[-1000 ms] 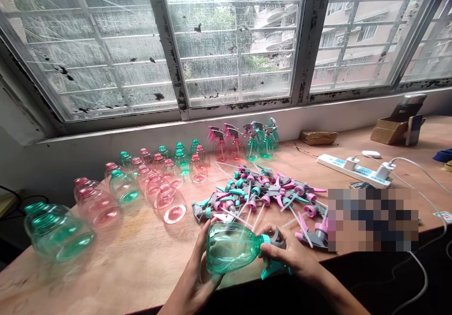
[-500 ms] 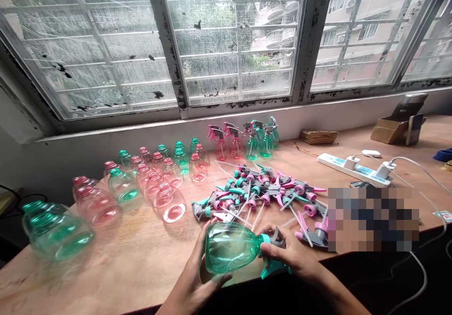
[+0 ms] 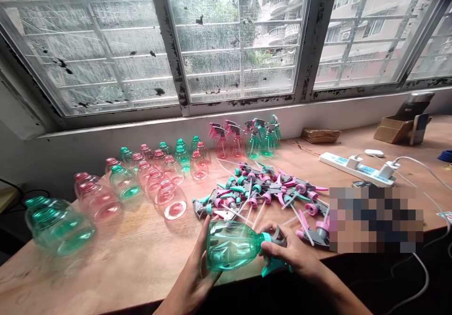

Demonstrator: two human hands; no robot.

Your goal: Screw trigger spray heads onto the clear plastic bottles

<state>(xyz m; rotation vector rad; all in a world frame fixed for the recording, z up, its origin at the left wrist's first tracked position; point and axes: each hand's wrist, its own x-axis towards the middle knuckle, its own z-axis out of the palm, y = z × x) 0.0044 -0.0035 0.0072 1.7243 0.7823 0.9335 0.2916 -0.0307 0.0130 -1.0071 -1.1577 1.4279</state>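
Observation:
A clear green spray bottle point(image 3: 231, 246) lies sideways between my hands at the table's front edge, its base to the left. Round that base curls my left hand point(image 3: 197, 268), its fingers partly hidden behind the bottle. At the neck, my right hand point(image 3: 287, 249) grips the teal collar and the grey and teal spray head point(image 3: 277, 264). Just beyond the bottle lies a heap of loose spray heads point(image 3: 261, 185) in pink, teal and grey, with thin white tubes.
Open-necked red bottles point(image 3: 171, 202) and green bottles point(image 3: 60, 230) stand at left. Several bottles with spray heads point(image 3: 254, 141) stand by the wall. A white power strip point(image 3: 356, 169), a brown packet point(image 3: 320, 135) and a cardboard box point(image 3: 386, 130) are at right. One patch is pixelated.
My left thumb has shifted from along the bottle's underside to behind or below it. The bottle stays sideways in both hands; the view has shifted slightly.

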